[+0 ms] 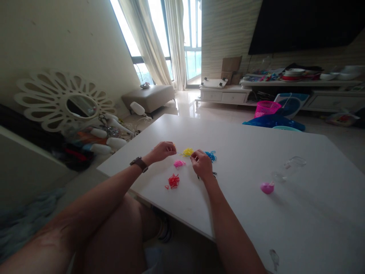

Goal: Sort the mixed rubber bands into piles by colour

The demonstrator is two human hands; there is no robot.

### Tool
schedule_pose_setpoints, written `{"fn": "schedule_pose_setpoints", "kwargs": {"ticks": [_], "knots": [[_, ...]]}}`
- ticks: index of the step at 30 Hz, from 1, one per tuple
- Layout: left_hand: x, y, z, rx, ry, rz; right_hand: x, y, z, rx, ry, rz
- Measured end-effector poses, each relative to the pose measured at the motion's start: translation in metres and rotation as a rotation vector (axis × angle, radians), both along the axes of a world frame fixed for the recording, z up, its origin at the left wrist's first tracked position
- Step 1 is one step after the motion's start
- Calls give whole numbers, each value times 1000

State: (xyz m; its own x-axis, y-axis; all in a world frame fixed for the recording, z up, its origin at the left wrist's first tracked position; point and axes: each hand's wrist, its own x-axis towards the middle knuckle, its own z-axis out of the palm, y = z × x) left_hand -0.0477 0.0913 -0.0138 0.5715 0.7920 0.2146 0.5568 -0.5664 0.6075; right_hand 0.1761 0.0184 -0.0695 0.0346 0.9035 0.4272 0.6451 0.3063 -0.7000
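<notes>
Over the white table (182, 131), my left hand (164, 151) is closed in a pinch on a thin, pale rubber band (179, 153). The band runs toward the fingertips of my right hand (202, 163), which are also pinched together at its other end. Just behind the band lies a pile of yellow rubber bands (188, 152). Blue rubber bands (211, 155) lie beyond my right hand, partly covered by it. Nearer to me are a small pink pile (179, 164) and a red pile (173, 181). A few black bands (215, 174) show beside my right wrist.
To the right on the table are a pink pouch-like item (267, 187), clear plastic pieces (295, 162) and a small clear item (274, 259) near the front edge. Beyond the table stand a pink basket (266, 108) and a TV cabinet (224, 96). Lamp parts (116, 142) lie left.
</notes>
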Motion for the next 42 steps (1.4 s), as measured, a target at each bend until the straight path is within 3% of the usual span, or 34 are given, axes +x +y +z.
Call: {"fn": "schedule_pose_setpoints", "kwargs": {"ticks": [7,9,13,18,24,27,36,42], "knots": [[15,-7,-9,-32,51,-190,-4,-2,-3,27,-7,56],[6,2,-14,-16,49,-112,-1,-1,-5,17,14,37],[-28,25,-27,-80,7,182,2,2,-8,-15,-1,-13],[-69,36,-39,-237,-67,370,2,1,-9,-54,-57,-83],[-99,36,-51,-217,-59,531,1,-1,-6,-36,-213,-128],[-103,36,-59,-120,11,478,1,-3,-6,-10,-301,-127],[-82,35,-76,65,29,118,4,-11,-13,28,-462,-92],[-72,36,-81,40,100,78,32,-8,-12,19,-627,-291]]}}
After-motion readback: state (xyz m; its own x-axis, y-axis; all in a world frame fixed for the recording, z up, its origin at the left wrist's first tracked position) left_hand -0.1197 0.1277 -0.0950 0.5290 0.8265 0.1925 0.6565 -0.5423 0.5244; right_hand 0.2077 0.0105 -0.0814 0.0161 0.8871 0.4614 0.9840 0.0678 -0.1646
